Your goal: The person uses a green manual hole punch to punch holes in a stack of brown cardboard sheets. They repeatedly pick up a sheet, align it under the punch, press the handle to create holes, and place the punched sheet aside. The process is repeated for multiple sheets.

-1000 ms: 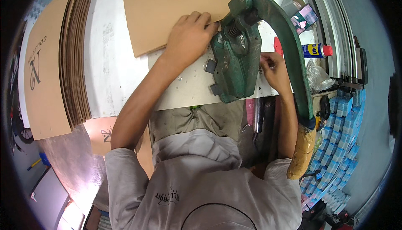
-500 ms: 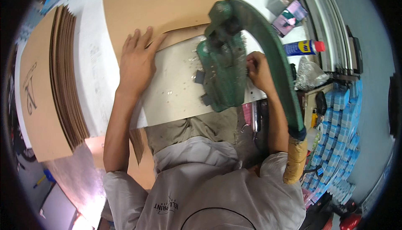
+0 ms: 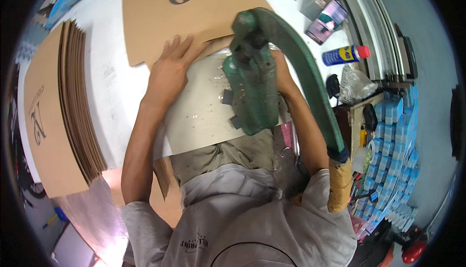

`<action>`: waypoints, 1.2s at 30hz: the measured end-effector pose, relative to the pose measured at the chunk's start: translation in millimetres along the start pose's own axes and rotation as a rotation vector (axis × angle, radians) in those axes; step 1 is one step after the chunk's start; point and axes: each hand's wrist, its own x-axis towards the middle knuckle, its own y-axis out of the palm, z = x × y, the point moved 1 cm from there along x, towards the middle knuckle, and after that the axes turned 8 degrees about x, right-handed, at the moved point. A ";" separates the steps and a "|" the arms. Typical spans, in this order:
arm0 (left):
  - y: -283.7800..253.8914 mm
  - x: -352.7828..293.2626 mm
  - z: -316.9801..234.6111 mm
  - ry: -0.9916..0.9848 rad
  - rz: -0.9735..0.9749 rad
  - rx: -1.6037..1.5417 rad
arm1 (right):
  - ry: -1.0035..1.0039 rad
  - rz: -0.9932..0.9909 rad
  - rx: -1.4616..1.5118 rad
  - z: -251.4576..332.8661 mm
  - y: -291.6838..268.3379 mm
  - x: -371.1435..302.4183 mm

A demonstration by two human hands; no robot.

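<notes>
A green cast-metal hand press point(image 3: 255, 92) with a long curved lever point(image 3: 310, 82) stands before me over a pale metal plate point(image 3: 194, 126). Its lever ends in a grip wrapped in tan tape point(image 3: 341, 184). A brown cardboard sheet point(image 3: 170, 19) with dark printing lies beyond the plate, its near edge running toward the press. My left hand point(image 3: 172, 70) lies on that near edge with its fingers stretched out. On the press's far right side is my right hand point(image 3: 281, 70). Its fingers are hidden behind the press, so what they touch cannot be seen.
A stack of brown cardboard sheets point(image 3: 63, 111) stands at the left. Small boxes point(image 3: 327, 21), a blue spray can with a red cap point(image 3: 345, 55) and a crumpled clear bag point(image 3: 357, 85) sit at the right. Further right are stacked blue packs point(image 3: 393, 155).
My right hand has moved farther away along the press, and its fingers have gone out of sight. My left hand has shifted right, toward the press, and the sheet's near left corner now shows.
</notes>
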 end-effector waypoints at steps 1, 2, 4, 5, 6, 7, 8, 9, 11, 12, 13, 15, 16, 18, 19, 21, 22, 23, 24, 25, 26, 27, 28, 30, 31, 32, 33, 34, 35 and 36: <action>-1.4 -0.1 1.7 0.022 -0.007 -0.018 | 0.009 0.007 0.050 12.1 2.8 2.0; -2.3 1.6 3.4 0.014 0.003 -0.050 | 0.112 -0.016 0.210 24.7 9.5 1.6; -2.1 5.8 6.0 0.003 0.028 -0.085 | 0.260 -0.082 0.548 43.5 24.6 0.7; -1.7 5.4 8.5 0.003 0.018 -0.077 | 0.222 -0.050 0.244 41.4 23.2 2.0; -0.3 5.8 8.9 0.002 0.002 -0.078 | 0.184 -0.030 -0.069 40.6 19.8 3.8; 0.7 6.0 8.7 0.003 -0.014 -0.080 | 0.088 -0.037 -0.066 37.0 18.6 3.8; 1.0 6.9 7.5 -0.005 -0.017 -0.109 | -0.007 -0.046 -0.063 32.9 18.0 2.7; 2.1 9.2 4.4 -0.011 -0.022 -0.140 | 0.021 -0.073 -0.070 37.0 12.0 2.6; -1.7 11.2 -2.2 -0.018 -0.044 -0.180 | 0.079 -0.120 -0.083 46.9 0.4 4.0; -6.5 11.7 -7.4 -0.008 -0.057 -0.189 | 0.213 -0.215 0.068 49.4 -1.1 4.2; -8.7 11.6 -10.7 0.002 -0.069 -0.199 | 0.347 -0.309 0.219 49.2 -1.4 3.6; -3.8 12.6 -12.2 -0.005 -0.087 -0.179 | 0.420 -0.295 0.502 47.6 6.3 4.9; -2.6 13.4 -13.6 -0.006 -0.097 -0.170 | 0.453 -0.289 0.644 46.7 11.8 6.6; -6.2 15.4 -15.8 -0.013 -0.075 -0.249 | 0.438 -0.253 0.722 35.6 18.8 14.1; -9.6 17.4 -17.4 -0.013 -0.063 -0.289 | 0.390 -0.229 0.659 19.0 21.8 20.6; -17.6 22.2 -22.5 0.021 -0.052 -0.345 | 0.344 -0.220 0.591 9.6 23.1 22.4; -19.6 22.8 -25.3 0.032 -0.048 -0.371 | 0.345 -0.235 0.587 13.5 22.6 21.1; -15.3 23.0 -27.3 0.022 -0.064 -0.390 | 0.346 -0.252 0.583 18.9 22.8 19.5; -8.4 24.1 -28.3 0.013 -0.084 -0.412 | 0.368 -0.305 0.672 28.5 24.1 16.2; -4.2 25.9 -30.4 0.007 -0.103 -0.433 | 0.386 -0.362 0.762 39.0 25.3 10.8; -2.6 25.4 -33.3 -0.011 -0.085 -0.440 | 0.405 -0.418 0.852 49.6 26.6 6.5; -0.9 22.4 -39.6 -0.028 -0.064 -0.453 | 0.425 -0.404 0.767 60.6 28.0 1.4; 0.1 19.5 -45.8 -0.045 -0.043 -0.465 | 0.445 -0.388 0.683 71.9 30.1 -2.6; -4.2 17.6 -57.7 -0.109 -0.006 -0.501 | 0.477 -0.398 0.560 66.7 27.4 -9.3; -7.3 17.9 -61.6 -0.136 0.012 -0.520 | 0.487 -0.427 0.524 51.0 21.7 -15.1; -9.4 17.4 -64.1 -0.124 -0.007 -0.507 | 0.498 -0.455 0.487 39.9 16.6 -20.3; -11.0 15.1 -64.3 -0.119 -0.026 -0.485 | 0.488 -0.440 0.485 44.5 19.6 -19.2; -11.8 13.1 -64.3 -0.115 -0.044 -0.462 | 0.479 -0.424 0.484 53.8 23.6 -17.8; -8.9 10.8 -65.2 -0.106 -0.064 -0.440 | 0.470 -0.407 0.483 58.5 26.7 -16.7; -5.2 10.4 -67.3 -0.091 -0.084 -0.422 | 0.449 -0.408 0.494 55.6 25.5 -17.0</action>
